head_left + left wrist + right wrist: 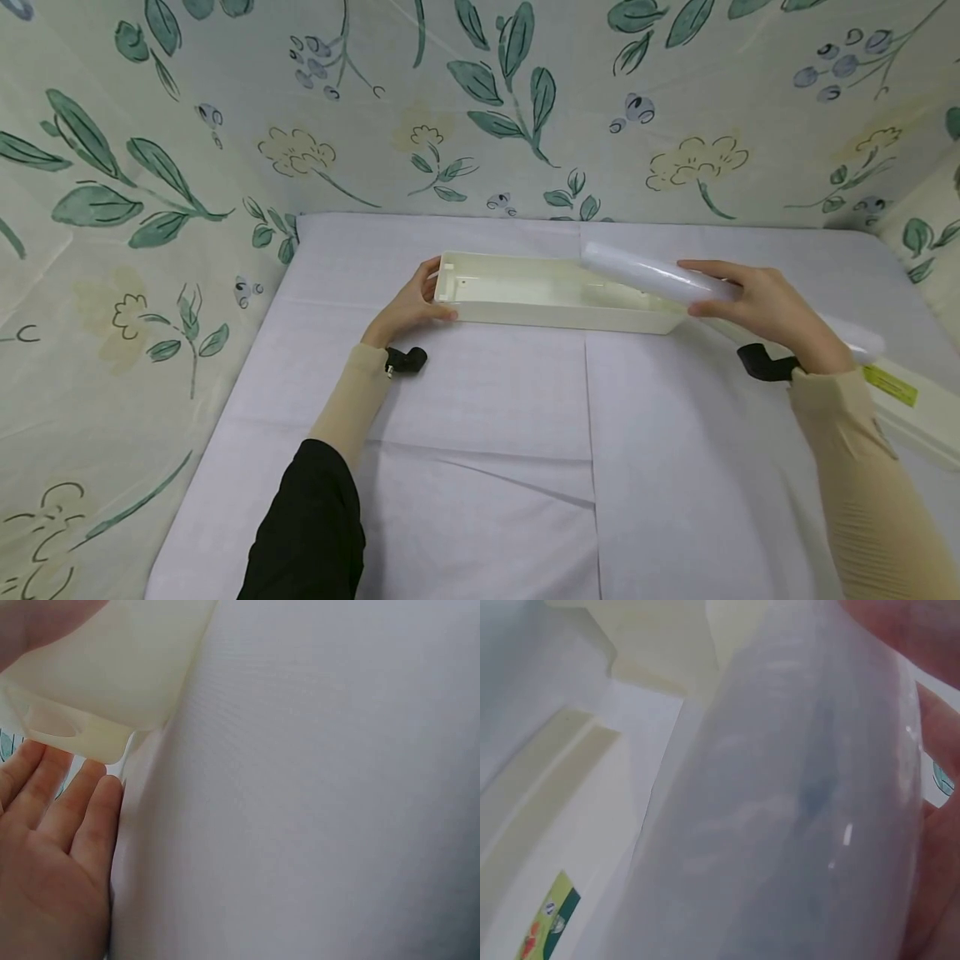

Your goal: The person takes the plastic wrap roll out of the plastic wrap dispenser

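Observation:
A long cream plastic box (555,318), its top uncovered, lies across the table in the head view. My left hand (408,304) holds the left end of it, thumb on the front wall and fingers round the end. In the left wrist view, those fingertips (94,769) touch the box's end. My right hand (776,308) grips a shiny, translucent roll of plastic film (660,279) between thumb and fingers. The roll is tilted, with its left end above the right part of the box. It fills much of the right wrist view, where the thumb is partly visible.
At the right, a long cream cover-like piece (922,417) with a yellow-green label (891,385) lies under and beyond the right forearm. A creased white cloth (480,517) covers the table. Leaf-patterned fabric (510,108) hangs behind and to the sides.

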`<state>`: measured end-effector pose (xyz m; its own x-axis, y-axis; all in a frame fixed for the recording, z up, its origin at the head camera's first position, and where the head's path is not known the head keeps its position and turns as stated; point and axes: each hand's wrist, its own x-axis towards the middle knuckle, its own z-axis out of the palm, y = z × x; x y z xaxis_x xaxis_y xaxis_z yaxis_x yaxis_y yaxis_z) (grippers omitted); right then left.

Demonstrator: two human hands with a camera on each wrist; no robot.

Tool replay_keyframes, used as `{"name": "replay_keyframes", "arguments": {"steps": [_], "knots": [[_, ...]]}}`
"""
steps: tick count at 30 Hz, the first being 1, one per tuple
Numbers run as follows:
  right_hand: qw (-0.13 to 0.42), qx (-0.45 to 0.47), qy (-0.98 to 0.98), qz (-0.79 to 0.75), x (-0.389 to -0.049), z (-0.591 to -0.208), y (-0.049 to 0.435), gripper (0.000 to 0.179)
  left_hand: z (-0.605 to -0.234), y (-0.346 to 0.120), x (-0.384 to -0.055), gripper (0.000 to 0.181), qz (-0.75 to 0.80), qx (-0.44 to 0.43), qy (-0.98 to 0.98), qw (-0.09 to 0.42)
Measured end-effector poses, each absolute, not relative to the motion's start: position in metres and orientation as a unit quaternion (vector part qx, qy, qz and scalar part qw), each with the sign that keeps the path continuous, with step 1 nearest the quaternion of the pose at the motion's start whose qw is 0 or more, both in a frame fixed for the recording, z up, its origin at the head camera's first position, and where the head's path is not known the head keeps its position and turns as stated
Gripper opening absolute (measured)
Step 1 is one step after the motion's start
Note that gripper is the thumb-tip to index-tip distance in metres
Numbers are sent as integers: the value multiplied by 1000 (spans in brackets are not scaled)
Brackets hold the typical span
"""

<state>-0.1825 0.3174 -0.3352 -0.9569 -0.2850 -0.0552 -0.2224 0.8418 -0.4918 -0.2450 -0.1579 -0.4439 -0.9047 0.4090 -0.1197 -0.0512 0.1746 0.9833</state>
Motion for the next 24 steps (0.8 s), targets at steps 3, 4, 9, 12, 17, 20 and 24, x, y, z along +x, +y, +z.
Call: {"name": "replay_keyframes", "arguments": {"steps": [3,4,9,12,17,20,24], "knots": [[54,-131,957,-252,-180,-337,320,65,-443,-158,-244,103,631,121,745,182],[51,-132,957,-252,-179,-337,321,65,-443,-158,-244,103,631,121,745,182],[42,-129,958,-254,-175,-338,326,64,-443,-158,-245,103,631,118,745,181],[35,-125,959,-251,-172,-338,329,65,-443,-158,-244,103,631,117,745,179],[27,-119,962,-244,-167,-339,336,65,-443,-157,-244,102,631,118,745,180],[29,-108,964,-240,-163,-340,341,66,-443,-158,-244,102,630,121,745,184],[22,-105,966,-236,-158,-341,348,66,-432,-156,-240,102,632,119,741,193]]}}
